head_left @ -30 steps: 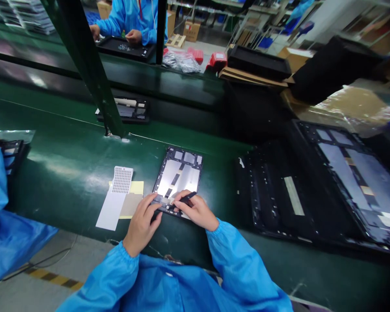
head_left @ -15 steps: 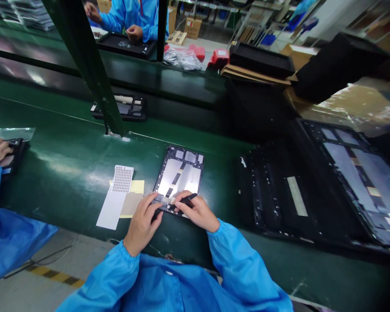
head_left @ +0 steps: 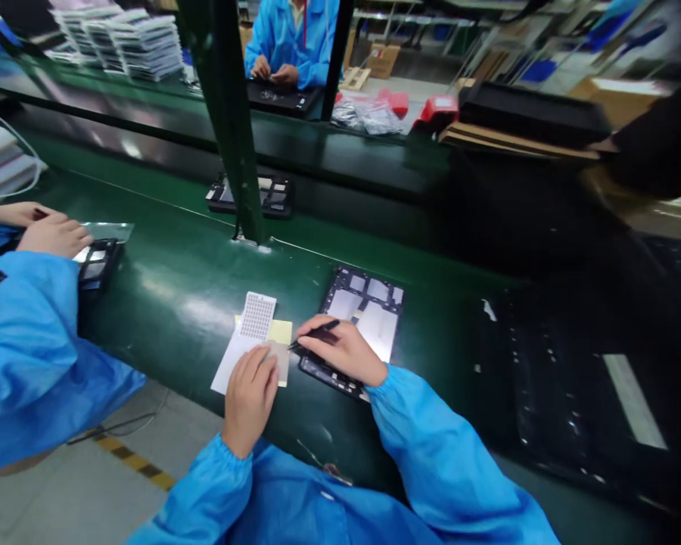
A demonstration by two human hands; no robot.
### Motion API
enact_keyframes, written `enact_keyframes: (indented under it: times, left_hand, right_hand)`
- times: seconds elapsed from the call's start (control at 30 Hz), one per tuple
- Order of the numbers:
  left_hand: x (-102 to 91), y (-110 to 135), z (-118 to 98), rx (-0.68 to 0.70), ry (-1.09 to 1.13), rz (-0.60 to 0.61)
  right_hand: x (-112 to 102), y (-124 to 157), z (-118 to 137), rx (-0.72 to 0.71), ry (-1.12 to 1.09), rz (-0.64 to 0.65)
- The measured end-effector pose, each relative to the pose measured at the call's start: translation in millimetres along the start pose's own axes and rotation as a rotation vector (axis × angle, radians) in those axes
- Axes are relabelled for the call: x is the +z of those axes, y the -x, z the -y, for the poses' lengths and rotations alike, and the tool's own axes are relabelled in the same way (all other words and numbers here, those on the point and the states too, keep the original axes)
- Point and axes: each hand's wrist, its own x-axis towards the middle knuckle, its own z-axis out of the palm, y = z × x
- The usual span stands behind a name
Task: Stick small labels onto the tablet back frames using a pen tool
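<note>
My right hand (head_left: 345,350) is closed on black tweezers (head_left: 324,328), their tips pointing left over the edge of a beige sticker sheet (head_left: 281,365). My left hand (head_left: 250,395) lies on the sheets with its fingers stretched out flat. Beneath the beige sheet a yellow backing sheet (head_left: 281,331) shows. Beside these lies a white strip (head_left: 227,363), with a label sheet (head_left: 258,316) of small dark printed marks at its top. Under and beyond my right hand is an opened tablet (head_left: 384,331) with silvery panels inside, partly hidden by the hand.
A green post (head_left: 227,129) rises from the bench (head_left: 170,325), with another opened device (head_left: 275,198) behind it. Black trays (head_left: 579,401) fill the right. At the left, a co-worker's hands (head_left: 54,231) are over a device. Another person (head_left: 292,45) sits opposite.
My view has swung left. My left hand has moved from the tablet's lower edge onto the sticker sheets, and my right hand has brought the tweezers left to them.
</note>
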Motion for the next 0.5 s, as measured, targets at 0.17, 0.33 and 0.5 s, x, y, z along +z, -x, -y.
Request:
enact_keyframes:
  times: [0.17,0.33,0.5]
  left_hand:
    - [3.9,1,0,-0.047,0.013,0.013]
    - [3.0,3,-1,-0.062,0.031,0.022]
    - [1.6,2,-1,-0.068,0.044,0.010]
  right_hand:
    - [26,-41,-21,0.101,-0.019,0.117]
    - [26,-42,-29,0.138,-0.014,0.141]
    - [27,-41,-29,0.113,0.004,0.155]
